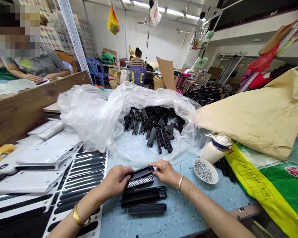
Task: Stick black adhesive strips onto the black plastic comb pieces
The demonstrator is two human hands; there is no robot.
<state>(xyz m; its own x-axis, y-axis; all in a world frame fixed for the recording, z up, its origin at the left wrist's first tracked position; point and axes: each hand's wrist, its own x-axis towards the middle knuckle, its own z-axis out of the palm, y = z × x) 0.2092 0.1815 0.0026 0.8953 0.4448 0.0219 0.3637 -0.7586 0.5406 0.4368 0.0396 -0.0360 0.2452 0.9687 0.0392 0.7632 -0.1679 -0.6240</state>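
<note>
My left hand (pixel 115 180) pinches the left end of a long black plastic piece (pixel 142 172) with a channel along it. At its right end the thumb and fingers of my right hand (pixel 166 172) are closed on the same piece. Just below lies a similar piece with a bright, cross-hatched face (pixel 141 181). Nearer to me several channelled black pieces (pixel 144 196) lie side by side, with a cross-hatched black piece (pixel 147 208) in front. Beyond my hands, many more black pieces (pixel 152 135) spill from a clear plastic bag (pixel 94 109).
On the right stand a white bowl (pixel 215 180) of small shiny metal parts and a cream lidded jug (pixel 215 150). Sheets with dark strips (pixel 81 178) and white packets (pixel 47 148) cover the left. A wooden board (pixel 34 102) separates a co-worker (pixel 43 62).
</note>
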